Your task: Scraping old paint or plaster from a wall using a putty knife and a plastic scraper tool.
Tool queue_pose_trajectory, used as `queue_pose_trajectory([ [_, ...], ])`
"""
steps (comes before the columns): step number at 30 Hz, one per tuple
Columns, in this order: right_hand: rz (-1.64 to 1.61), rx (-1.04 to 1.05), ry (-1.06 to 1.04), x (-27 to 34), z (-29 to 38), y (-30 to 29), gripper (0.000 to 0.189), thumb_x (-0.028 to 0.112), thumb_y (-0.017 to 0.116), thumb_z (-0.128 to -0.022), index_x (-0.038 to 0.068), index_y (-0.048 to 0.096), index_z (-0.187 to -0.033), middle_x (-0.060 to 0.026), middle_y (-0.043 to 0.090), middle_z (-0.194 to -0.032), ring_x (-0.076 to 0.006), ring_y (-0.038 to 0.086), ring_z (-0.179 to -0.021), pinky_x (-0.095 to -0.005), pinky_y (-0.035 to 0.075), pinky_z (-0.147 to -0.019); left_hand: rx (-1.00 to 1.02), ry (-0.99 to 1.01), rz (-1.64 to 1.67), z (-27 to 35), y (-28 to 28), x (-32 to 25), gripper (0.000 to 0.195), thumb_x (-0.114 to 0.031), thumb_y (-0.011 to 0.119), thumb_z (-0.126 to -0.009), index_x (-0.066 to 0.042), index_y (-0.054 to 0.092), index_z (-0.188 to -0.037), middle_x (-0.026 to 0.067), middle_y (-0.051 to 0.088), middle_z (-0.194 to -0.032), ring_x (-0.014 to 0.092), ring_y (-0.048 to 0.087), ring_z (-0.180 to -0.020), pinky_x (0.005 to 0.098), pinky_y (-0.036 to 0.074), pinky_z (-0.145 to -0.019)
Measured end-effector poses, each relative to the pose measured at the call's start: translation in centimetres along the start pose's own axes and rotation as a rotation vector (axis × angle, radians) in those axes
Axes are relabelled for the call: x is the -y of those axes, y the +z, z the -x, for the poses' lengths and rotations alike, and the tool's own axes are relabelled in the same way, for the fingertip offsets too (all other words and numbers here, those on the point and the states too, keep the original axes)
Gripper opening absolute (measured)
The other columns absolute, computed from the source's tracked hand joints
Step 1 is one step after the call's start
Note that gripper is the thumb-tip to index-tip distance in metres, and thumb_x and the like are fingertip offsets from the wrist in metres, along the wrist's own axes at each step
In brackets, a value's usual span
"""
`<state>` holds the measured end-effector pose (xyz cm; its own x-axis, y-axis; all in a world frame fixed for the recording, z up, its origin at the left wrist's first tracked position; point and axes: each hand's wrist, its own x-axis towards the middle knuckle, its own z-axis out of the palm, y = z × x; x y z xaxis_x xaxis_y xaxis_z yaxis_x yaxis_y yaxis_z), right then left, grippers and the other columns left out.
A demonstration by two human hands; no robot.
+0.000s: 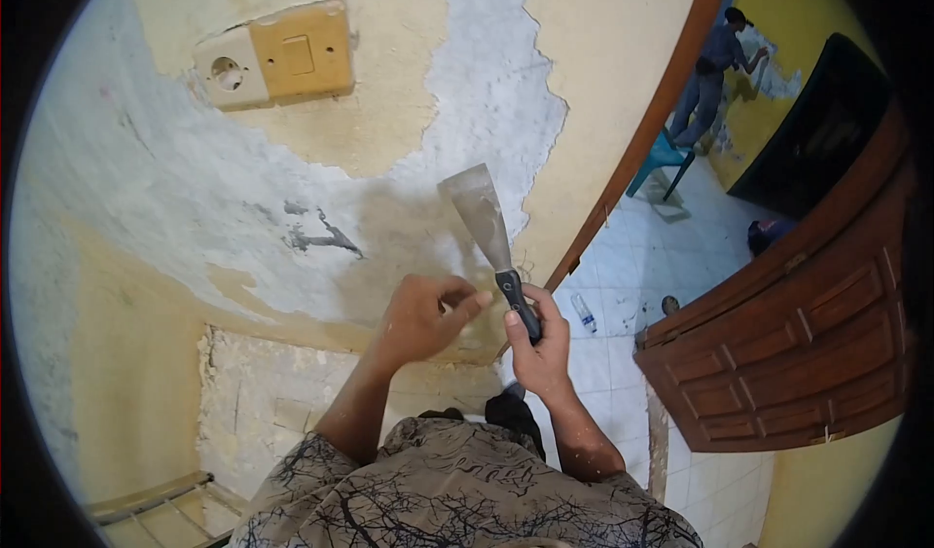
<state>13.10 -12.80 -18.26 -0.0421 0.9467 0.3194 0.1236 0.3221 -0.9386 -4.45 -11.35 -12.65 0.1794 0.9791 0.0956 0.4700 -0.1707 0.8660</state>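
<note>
My right hand (pixel 541 347) grips the black riveted handle of a putty knife (pixel 478 212), its broad metal blade pointing up and a little left. Nothing shows in my left hand (pixel 432 322), which is raised just left of the handle with the fingers bent and a gap between thumb and fingers. Before me is a wall (pixel 394 135) with cream paint partly gone, leaving a large pale grey-white area with ragged edges. Dark grey marks (pixel 321 234) stand out low on that bare patch. I cannot tell whether the blade touches the wall.
A socket (pixel 228 73) and a yellow switch plate (pixel 303 50) sit on the wall. Right of the door frame (pixel 642 124) hangs a brown panelled door (pixel 788 351). Beyond are a plastic bottle (pixel 584 313), a teal chair (pixel 660 159) and another person (pixel 711 73) at a yellow wall.
</note>
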Motion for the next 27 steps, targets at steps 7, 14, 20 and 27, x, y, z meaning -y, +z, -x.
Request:
queue_pose_trajectory([
  [7, 0.174, -0.006, -0.220, 3.7, -2.9, 0.7, 0.018, 0.015, 0.059, -0.088, 0.002, 0.058, -0.100, -0.0078, 0.050, -0.056, -0.0099, 0.043, -0.051, -0.0252, 0.037, -0.049, -0.226, 1.264, -0.594, -8.5, -2.9, -5.9, 0.030, -0.029, 0.067, -0.079, -0.010, 0.058, -0.057, 0.0025, 0.055, -0.059, 0.022, 0.053, -0.059, 0.0317, 0.040, -0.059],
  [14, 0.157, -0.075, -0.083, 2.2, -2.6, 0.6, 0.021, 0.015, 0.061, -0.089, -0.001, 0.056, -0.100, -0.0015, 0.054, -0.063, -0.0049, 0.045, -0.057, -0.0214, 0.037, -0.054, -0.054, 1.268, -0.659, -11.0, -2.2, -2.5, 0.042, -0.034, 0.066, -0.078, -0.011, 0.051, -0.047, 0.0031, 0.046, -0.047, 0.021, 0.047, -0.045, 0.0346, 0.036, -0.046],
  [20, 0.080, -0.085, -0.069, 0.3, -4.0, 2.4, 0.024, 0.021, 0.060, -0.090, 0.000, 0.058, -0.102, -0.0063, 0.056, -0.064, -0.0098, 0.047, -0.055, -0.0265, 0.041, -0.054, -0.049, 1.242, -0.738, -11.2, -3.2, -3.1, 0.045, -0.039, 0.063, -0.081, -0.010, 0.055, -0.048, 0.0061, 0.050, -0.046, 0.025, 0.051, -0.044, 0.0364, 0.040, -0.048],
  [27, -0.232, 0.024, 0.069, -0.6, -3.0, 4.9, 0.020, 0.018, 0.054, -0.094, 0.000, 0.057, -0.102, 0.0036, 0.051, -0.067, -0.0025, 0.042, -0.056, -0.0190, 0.033, -0.050, -0.079, 1.239, -0.781, -11.0, -3.4, -1.6, 0.046, -0.039, 0.064, -0.081, -0.011, 0.056, -0.046, 0.0062, 0.050, -0.045, 0.025, 0.050, -0.044, 0.0355, 0.039, -0.048],
])
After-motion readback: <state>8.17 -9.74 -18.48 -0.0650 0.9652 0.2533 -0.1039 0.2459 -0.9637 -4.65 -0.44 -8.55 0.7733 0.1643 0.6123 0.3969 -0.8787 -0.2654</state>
